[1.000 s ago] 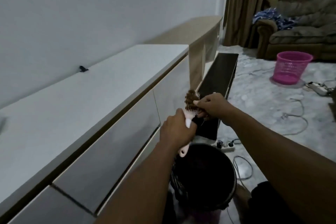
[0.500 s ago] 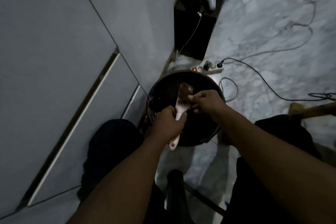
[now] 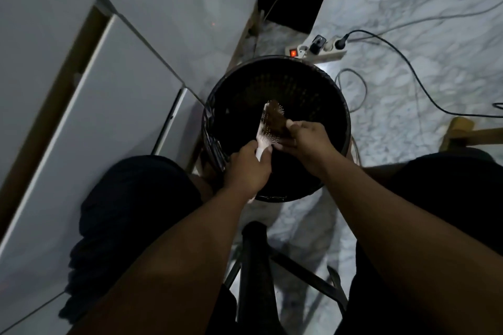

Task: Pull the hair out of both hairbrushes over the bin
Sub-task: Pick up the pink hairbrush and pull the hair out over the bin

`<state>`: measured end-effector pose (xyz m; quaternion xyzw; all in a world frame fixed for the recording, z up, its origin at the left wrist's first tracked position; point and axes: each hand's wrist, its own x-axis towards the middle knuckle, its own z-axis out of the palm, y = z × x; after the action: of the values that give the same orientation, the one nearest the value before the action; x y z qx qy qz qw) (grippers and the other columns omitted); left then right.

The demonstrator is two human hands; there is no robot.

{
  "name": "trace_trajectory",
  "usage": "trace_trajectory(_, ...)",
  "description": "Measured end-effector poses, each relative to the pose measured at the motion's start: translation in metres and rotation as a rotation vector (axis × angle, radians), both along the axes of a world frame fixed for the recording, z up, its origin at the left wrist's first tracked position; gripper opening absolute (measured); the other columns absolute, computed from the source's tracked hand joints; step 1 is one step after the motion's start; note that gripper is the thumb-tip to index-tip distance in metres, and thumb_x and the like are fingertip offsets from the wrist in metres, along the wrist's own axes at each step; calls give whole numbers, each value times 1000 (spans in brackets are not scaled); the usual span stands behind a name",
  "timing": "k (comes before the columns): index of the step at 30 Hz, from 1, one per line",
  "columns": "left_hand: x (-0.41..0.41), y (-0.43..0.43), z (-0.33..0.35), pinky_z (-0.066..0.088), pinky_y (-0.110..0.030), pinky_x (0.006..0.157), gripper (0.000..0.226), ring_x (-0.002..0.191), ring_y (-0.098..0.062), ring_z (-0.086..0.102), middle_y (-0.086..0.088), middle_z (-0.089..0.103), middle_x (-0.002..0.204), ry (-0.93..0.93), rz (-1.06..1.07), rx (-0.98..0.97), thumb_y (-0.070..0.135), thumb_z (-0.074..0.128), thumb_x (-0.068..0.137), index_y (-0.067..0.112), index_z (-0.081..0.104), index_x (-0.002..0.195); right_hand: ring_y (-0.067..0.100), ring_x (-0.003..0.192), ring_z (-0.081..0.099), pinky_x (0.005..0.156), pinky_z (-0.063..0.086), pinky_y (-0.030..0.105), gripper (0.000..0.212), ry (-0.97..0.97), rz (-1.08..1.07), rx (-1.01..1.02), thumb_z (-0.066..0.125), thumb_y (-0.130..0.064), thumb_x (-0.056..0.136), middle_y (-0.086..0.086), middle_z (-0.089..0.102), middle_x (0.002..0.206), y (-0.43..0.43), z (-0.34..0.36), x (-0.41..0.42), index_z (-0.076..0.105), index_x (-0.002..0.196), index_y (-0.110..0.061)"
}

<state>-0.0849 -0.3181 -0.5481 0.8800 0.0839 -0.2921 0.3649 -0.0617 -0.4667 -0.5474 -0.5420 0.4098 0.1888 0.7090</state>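
Observation:
A white paddle hairbrush (image 3: 265, 133) is held bristles-up over the open black bin (image 3: 324, 81) between my knees. My left hand (image 3: 249, 168) is closed around its handle. A brown mat of hair (image 3: 276, 121) covers the upper part of the bristles. My right hand (image 3: 307, 141) pinches the lower edge of that hair mat, thumb and fingers closed on it. The bin's inside is dark; I cannot see what lies in it. Only one brush is in view.
White cabinet fronts (image 3: 103, 95) stand close on the left. A power strip (image 3: 315, 50) with a lit red switch lies behind the bin, and cables (image 3: 408, 68) trail over the marble floor. A black stool frame (image 3: 255, 266) stands between my legs.
My view has tipped down from the room to the bin. Both hands with the brush have come lower over the bin's opening, and my right hand has closed on the hair.

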Motion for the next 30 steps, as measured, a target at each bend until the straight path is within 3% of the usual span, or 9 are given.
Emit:
trace_trajectory(3, -2, 0, -1, 49, -37, 61, 41, 73, -34, 62, -6, 62, 77, -35, 6, 34, 63, 41, 87, 23, 51, 87, 21, 75, 76, 79, 62, 40, 30, -8, -85, 62, 60, -32, 99, 10, 76, 87, 3, -1, 2, 65, 97, -3)
trace_trajectory(7, -6, 1, -1, 52, -43, 67, 31, 76, -37, 60, -9, 61, 81, -87, -34, 101, 51, 43, 93, 21, 50, 88, 14, 84, 75, 72, 61, 31, 57, -104, 217, -351, 86, -48, 70, 2, 76, 94, 18, 0, 0, 67, 109, -11)
trace_trajectory(10, -8, 1, -2, 53, -46, 69, 35, 78, -37, 61, -10, 64, 82, -124, -34, 111, 54, 43, 90, 20, 52, 88, 17, 82, 74, 80, 62, 36, 33, -133, 218, -523, 87, -35, 75, 2, 76, 86, 23, 0, 1, 75, 96, -12)
trace_trajectory(15, -6, 2, -3, 53, -44, 73, 38, 83, -37, 62, -8, 66, 87, -118, -22, 127, 58, 43, 91, 22, 52, 91, 29, 84, 76, 79, 64, 46, 20, -82, 77, -438, 75, -24, 89, 12, 75, 82, 18, -7, 5, 65, 74, -14)
trace_trajectory(20, -5, 4, -5, 48, -40, 66, 35, 79, -39, 59, -10, 60, 81, -129, -13, 129, 57, 43, 93, 24, 40, 80, 27, 87, 72, 71, 64, 40, 19, -43, -37, -150, 65, -25, 95, 16, 68, 94, 18, -2, 8, 57, 88, -9)
trace_trajectory(24, -7, 3, 1, 48, -41, 70, 25, 86, -40, 60, -12, 64, 92, -145, -121, 167, 46, 45, 96, 21, 47, 90, 12, 101, 69, 86, 59, 34, 67, -103, 86, -281, 82, -56, 70, -1, 68, 116, 25, 3, 5, 55, 121, -22)
trace_trajectory(26, -9, 2, 3, 47, -40, 70, 26, 88, -40, 61, -12, 66, 96, -166, -158, 174, 44, 45, 97, 19, 50, 95, 7, 97, 68, 87, 55, 25, 54, -156, 123, -425, 86, -45, 72, -5, 72, 106, 25, 1, 4, 65, 115, -20)
trace_trajectory(29, -10, 2, 3, 44, -39, 66, 29, 86, -41, 61, -13, 66, 94, -191, -152, 168, 47, 47, 97, 19, 48, 92, 3, 74, 65, 73, 50, 14, 15, -181, 108, -557, 81, -28, 83, -7, 69, 77, 21, -2, 8, 71, 83, -17)
trace_trajectory(30, -10, 2, 3, 44, -39, 66, 30, 86, -41, 61, -13, 66, 93, -191, -144, 164, 48, 47, 97, 19, 48, 91, 4, 71, 64, 69, 49, 12, 17, -178, 102, -579, 79, -27, 85, -7, 68, 71, 21, -1, 10, 68, 76, -18)
